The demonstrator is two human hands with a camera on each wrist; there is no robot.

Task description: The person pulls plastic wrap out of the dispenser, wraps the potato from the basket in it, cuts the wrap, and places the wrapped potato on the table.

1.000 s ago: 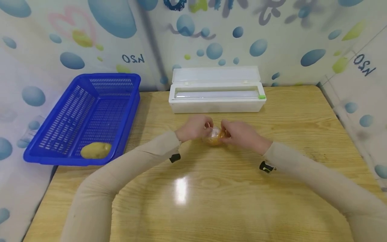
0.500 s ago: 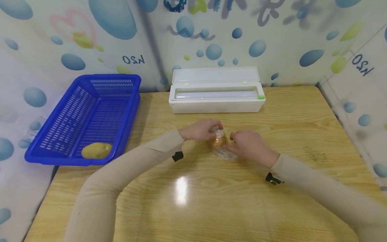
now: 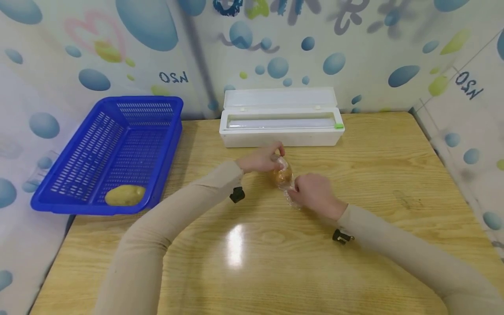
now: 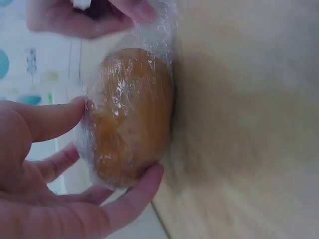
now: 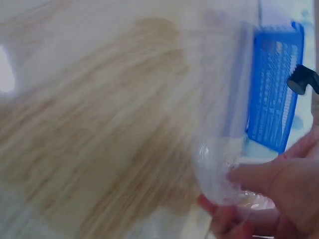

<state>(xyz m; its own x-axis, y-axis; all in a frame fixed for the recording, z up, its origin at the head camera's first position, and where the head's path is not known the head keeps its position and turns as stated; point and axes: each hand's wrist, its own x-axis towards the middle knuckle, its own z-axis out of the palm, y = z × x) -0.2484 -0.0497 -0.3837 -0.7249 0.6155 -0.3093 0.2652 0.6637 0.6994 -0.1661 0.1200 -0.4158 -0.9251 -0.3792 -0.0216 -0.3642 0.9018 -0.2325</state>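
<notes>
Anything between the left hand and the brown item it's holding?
Only clear film, wrapped around the brown item; the left hand grips through it. The right hand pinches the film's loose end, off to one side. Nothing else visible intervenes.

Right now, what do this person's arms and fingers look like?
The left sleeve and right sleeve are long, plain and beige. Near the wrists are two small black gadgets, the left gadget and the right gadget. The left fingers and right fingers are bare.
</notes>
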